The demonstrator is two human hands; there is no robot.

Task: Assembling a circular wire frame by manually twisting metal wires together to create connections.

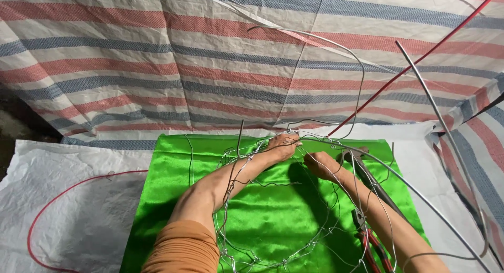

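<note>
Our orange sleeve (181,249) sits nearest; both hands, left (281,145) and right (320,163), close together, pinch the wire frame (273,210) over green satin cloth (168,199); pliers (354,156) lie beside.

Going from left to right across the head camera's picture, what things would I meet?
Red wire loop → orange sleeve → left hand → right hand → pliers → straight grey rod.
</note>
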